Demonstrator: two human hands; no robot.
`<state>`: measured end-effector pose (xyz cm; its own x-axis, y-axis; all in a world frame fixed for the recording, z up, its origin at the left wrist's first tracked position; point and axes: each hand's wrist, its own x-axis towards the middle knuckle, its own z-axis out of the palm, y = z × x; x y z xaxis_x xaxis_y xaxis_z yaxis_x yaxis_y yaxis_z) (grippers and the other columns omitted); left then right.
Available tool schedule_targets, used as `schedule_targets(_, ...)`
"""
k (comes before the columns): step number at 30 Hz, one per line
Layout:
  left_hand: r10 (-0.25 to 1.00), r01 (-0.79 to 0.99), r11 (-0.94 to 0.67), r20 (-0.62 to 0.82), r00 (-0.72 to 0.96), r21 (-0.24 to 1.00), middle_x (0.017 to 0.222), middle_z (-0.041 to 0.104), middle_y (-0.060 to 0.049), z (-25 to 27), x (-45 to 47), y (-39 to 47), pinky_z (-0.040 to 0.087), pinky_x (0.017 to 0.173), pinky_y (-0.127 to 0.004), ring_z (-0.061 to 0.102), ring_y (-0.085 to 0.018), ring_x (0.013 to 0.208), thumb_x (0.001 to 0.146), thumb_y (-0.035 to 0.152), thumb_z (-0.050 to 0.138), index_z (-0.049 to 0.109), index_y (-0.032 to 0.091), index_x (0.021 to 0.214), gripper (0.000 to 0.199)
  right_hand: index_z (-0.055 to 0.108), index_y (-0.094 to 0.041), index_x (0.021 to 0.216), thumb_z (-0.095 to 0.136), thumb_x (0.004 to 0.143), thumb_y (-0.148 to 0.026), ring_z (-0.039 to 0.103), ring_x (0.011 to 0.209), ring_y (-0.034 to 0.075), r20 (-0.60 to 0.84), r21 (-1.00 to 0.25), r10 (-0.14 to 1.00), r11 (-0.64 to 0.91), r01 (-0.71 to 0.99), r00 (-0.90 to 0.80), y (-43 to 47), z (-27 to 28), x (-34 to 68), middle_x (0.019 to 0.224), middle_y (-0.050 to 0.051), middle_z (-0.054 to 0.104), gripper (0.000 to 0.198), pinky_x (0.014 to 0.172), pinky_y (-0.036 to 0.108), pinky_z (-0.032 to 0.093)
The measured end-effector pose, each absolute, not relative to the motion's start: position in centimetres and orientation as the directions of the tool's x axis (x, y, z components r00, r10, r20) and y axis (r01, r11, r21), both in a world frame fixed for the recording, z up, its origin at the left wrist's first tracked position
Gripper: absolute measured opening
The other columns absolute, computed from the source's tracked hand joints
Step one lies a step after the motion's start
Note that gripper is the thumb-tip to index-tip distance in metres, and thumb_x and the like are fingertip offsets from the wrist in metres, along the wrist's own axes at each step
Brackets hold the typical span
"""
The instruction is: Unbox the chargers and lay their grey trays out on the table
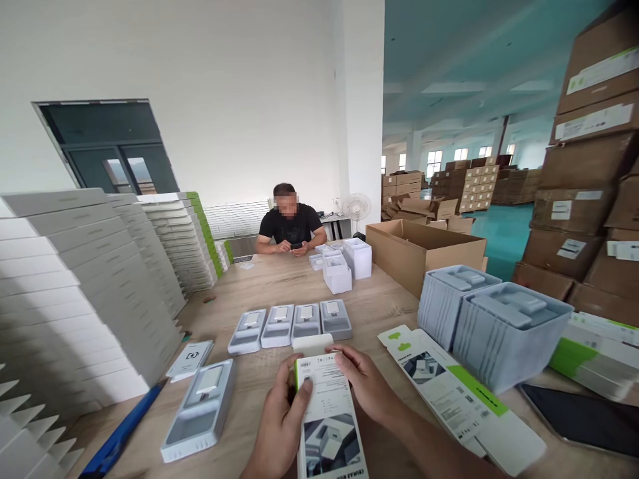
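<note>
A white and green printed packaging box (327,399) is held upright in front of me, its top flap raised. Around its left side my left hand (284,412) is closed, thumb on the printed face. My right hand (364,379) grips the upper right corner near the flap. Left of the box lies a grey tray (192,432) with a white charger-like piece in its upper recess. Several similar trays (292,332) stand in a row beyond my hands. A flattened printed box (449,392) lies to the right.
White box stacks (74,286) rise at left, near a blue cutter (124,432) and leaflets (190,359). At right are stacked trays (509,332), a dark phone (584,412) and an open carton (424,253). A person (289,226) sits across the table, handling a phone.
</note>
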<state>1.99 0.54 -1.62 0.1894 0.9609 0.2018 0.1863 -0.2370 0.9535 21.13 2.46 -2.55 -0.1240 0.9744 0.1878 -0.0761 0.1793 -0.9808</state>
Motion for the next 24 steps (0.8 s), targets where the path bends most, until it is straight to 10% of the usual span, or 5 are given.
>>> schedule_targets(24, 0.958, 0.267, -0.215, 0.15, 0.244, 0.94, 0.119, 0.068, -0.011, -1.72, 2.19, 0.83, 0.051, 0.087, -0.039, 0.065, -0.026, 0.098, 0.093, 0.051, 0.049, 0.042, 0.02, 0.132, 0.051, 0.068, -0.015, 0.109, 0.053, 0.089, -0.057, 0.061, 0.084, 0.021, 0.221, -0.973, 0.972, 0.225, 0.051, -0.082, 2.78, -2.54, 21.26, 0.096, 0.008, 0.07, 0.049, 0.072, 0.031, 0.046)
